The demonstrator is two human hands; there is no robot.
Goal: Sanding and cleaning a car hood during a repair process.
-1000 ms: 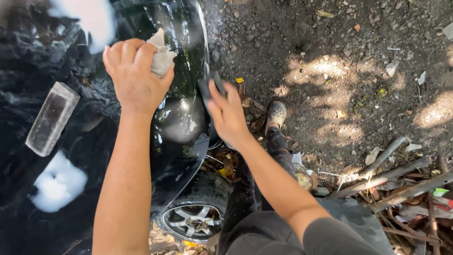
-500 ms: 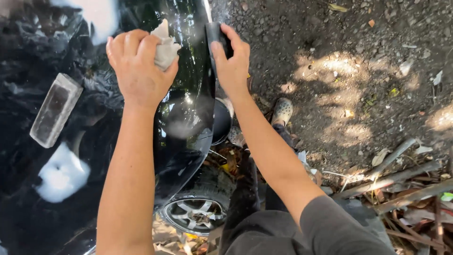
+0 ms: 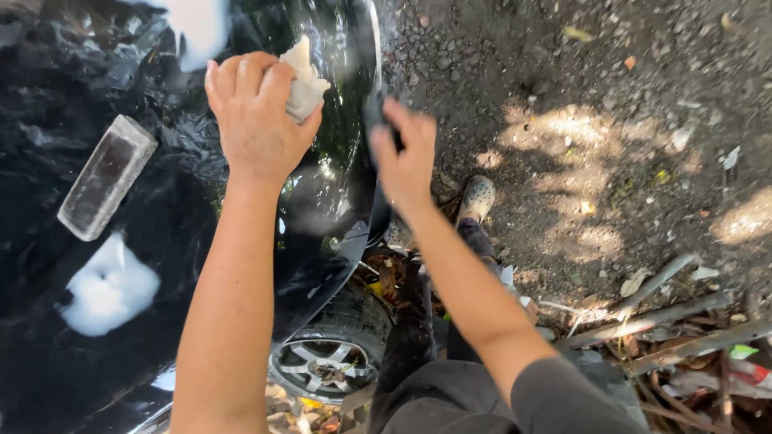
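Observation:
My left hand (image 3: 256,112) is closed on a crumpled white cloth (image 3: 304,80) and presses it against the glossy black car body (image 3: 161,209). My right hand (image 3: 404,157) grips a small dark object (image 3: 375,119) at the edge of the car panel; the object is blurred and mostly hidden by my fingers. A clear rectangular block (image 3: 106,177) lies on the black surface to the left of my left arm.
White reflections (image 3: 108,288) show in the paint. A car wheel with a silver rim (image 3: 326,366) sits below the panel. My shoe (image 3: 477,198) stands on dark gravel ground (image 3: 611,120). Sticks and debris (image 3: 675,321) lie at the lower right.
My right hand rose from the lower panel edge up to the cloth's height, then came back down a little. The left hand with the cloth stayed in nearly the same place.

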